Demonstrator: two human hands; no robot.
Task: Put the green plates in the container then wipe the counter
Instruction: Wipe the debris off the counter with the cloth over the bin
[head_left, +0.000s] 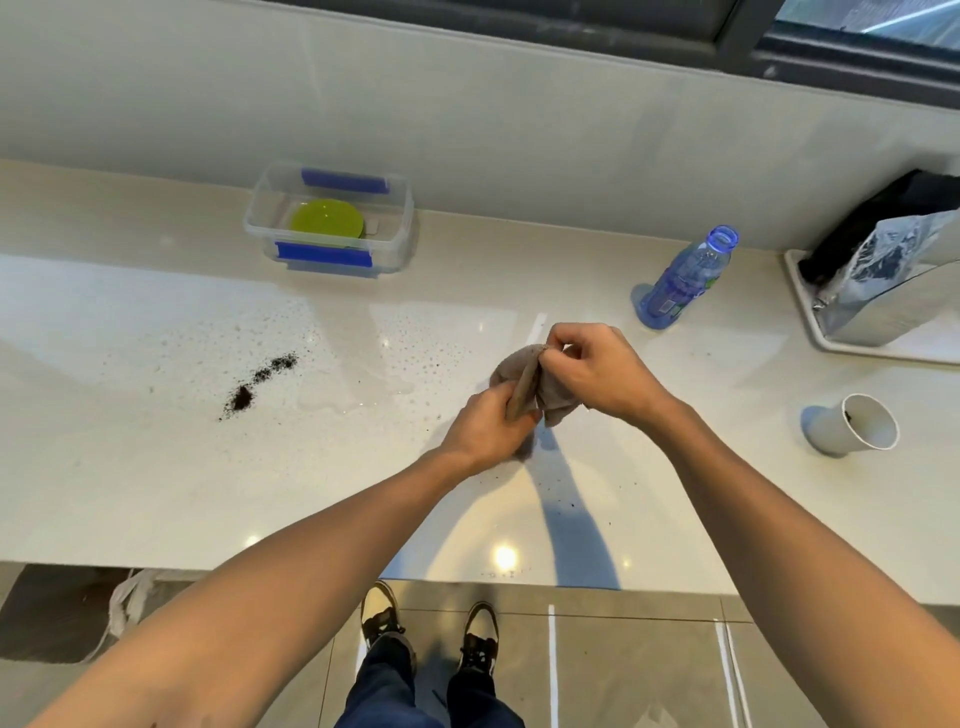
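Both hands (540, 395) around brown cloth (524, 379)

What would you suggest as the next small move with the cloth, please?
Probably carry the cloth, held by the left hand and right hand, left to the dark crumbs and wipe; the green plates already sit in the container.

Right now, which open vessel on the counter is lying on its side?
The white cup, at right, mouth toward the camera. The blue bottle and clear container stand upright.
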